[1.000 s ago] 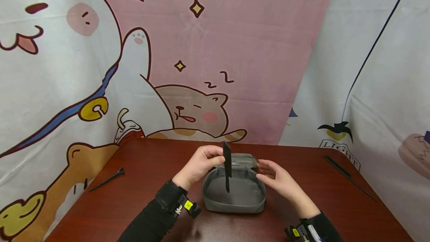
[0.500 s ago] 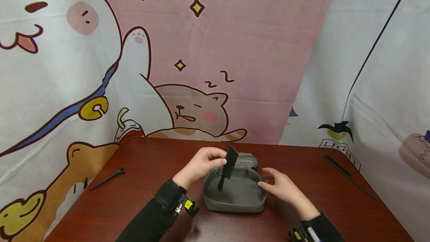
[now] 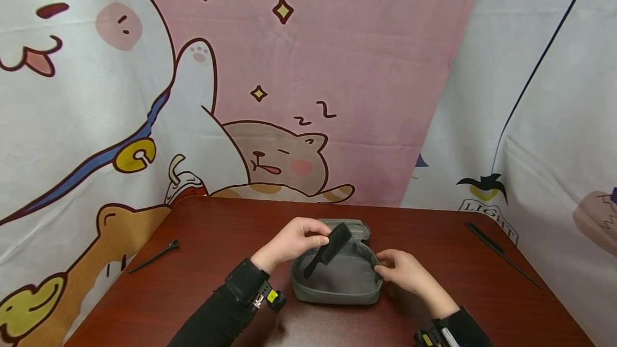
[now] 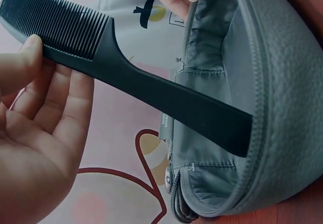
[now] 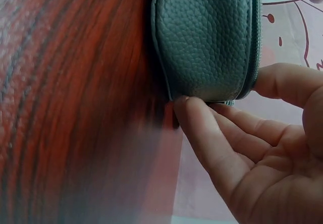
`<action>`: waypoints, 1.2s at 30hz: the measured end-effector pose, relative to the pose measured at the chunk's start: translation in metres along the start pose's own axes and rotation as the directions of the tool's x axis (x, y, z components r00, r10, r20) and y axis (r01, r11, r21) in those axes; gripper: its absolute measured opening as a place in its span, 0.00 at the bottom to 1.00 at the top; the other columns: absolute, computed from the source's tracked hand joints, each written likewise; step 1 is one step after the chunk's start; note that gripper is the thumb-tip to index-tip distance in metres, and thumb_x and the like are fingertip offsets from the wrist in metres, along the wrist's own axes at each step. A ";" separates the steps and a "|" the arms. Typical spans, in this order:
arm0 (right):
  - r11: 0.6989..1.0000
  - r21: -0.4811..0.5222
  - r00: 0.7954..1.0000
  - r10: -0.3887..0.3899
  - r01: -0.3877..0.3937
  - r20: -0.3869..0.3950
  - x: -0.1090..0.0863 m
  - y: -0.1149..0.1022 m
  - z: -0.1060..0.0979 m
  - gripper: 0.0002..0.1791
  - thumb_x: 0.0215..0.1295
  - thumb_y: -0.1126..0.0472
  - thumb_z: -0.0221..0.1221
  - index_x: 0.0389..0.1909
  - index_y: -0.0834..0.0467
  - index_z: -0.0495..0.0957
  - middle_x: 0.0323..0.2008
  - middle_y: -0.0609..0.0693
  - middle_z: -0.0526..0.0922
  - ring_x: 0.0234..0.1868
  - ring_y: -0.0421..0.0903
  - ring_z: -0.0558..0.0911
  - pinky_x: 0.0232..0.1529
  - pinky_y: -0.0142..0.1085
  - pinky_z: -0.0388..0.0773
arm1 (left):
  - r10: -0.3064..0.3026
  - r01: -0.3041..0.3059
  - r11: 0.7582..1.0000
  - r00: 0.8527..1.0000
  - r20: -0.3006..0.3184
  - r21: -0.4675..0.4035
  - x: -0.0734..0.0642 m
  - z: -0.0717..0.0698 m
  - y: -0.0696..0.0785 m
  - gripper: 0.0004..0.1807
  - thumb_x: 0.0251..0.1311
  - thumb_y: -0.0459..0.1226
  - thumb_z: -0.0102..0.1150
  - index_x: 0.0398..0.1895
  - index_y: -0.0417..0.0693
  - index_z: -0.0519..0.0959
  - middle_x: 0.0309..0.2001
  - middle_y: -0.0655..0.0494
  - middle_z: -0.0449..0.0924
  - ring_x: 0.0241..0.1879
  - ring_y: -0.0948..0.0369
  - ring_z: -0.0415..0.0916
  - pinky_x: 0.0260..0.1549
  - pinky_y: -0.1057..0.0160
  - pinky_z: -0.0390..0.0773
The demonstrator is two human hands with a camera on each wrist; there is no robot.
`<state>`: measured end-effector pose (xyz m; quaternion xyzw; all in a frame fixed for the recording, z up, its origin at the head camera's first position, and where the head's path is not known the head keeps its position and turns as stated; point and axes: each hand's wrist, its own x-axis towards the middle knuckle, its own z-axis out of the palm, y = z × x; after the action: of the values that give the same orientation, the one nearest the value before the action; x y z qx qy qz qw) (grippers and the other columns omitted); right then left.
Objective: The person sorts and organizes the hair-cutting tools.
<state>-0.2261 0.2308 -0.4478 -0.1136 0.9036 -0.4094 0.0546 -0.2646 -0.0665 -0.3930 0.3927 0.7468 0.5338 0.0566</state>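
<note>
A black wide-toothed comb [image 3: 335, 245] with a flat handle is pinched at its toothed end by my left hand [image 3: 295, 240]. The left wrist view shows the thumb [image 4: 30, 52] on the comb's edge with the fingers behind; the handle slants down into the mouth of a grey toiletry bag [image 4: 292, 67]. That bag [image 3: 337, 297] stands unzipped on the table, its lid [image 3: 354, 227] folded back. My right hand [image 3: 407, 271] holds the bag's right end, one finger at the zipped rim and others lower along the pebbled side [image 5: 207, 37].
Toward the left edge of the brown wooden table [image 3: 217, 229] lies a slim black hair clip [image 3: 154, 257]. A black tail comb [image 3: 501, 253] lies along the right edge. Behind the table hangs a cartoon-printed cloth [image 3: 376, 95].
The comb has turned from nearly upright to a slant and come lower, its handle swinging left over the bag. My right hand has moved down from beside the lid to the bag's right rim.
</note>
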 end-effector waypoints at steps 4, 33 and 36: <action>0.999 0.041 1.000 -0.005 0.004 0.012 0.000 0.001 0.000 0.16 0.63 0.66 0.63 0.48 0.73 0.78 0.37 0.55 0.83 0.34 0.47 0.84 0.33 0.37 0.82 | -0.025 0.024 0.999 0.999 0.020 0.049 0.000 0.002 -0.002 0.07 0.65 0.29 0.60 0.43 0.38 0.86 0.42 0.50 0.84 0.41 0.64 0.79 0.42 0.63 0.79; 0.988 0.154 0.998 -0.008 -0.002 0.066 -0.003 0.007 -0.005 0.16 0.65 0.66 0.62 0.47 0.75 0.77 0.39 0.57 0.83 0.38 0.51 0.85 0.36 0.40 0.83 | -0.174 0.133 0.946 0.978 0.117 0.294 0.020 0.032 -0.016 0.08 0.63 0.33 0.64 0.44 0.44 0.87 0.42 0.58 0.85 0.40 0.70 0.79 0.40 0.69 0.77; 0.988 0.152 0.998 0.001 -0.010 0.058 -0.004 0.007 -0.005 0.15 0.65 0.65 0.63 0.45 0.73 0.77 0.36 0.54 0.82 0.37 0.50 0.85 0.36 0.40 0.83 | -0.180 0.136 0.944 0.976 0.125 0.299 0.022 0.036 -0.017 0.08 0.63 0.32 0.64 0.43 0.44 0.88 0.41 0.57 0.86 0.39 0.69 0.79 0.38 0.69 0.77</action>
<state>-0.2246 0.2397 -0.4496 -0.1185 0.8680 -0.4736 0.0902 -0.2703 -0.0276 -0.4150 0.3744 0.8394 0.3817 0.0976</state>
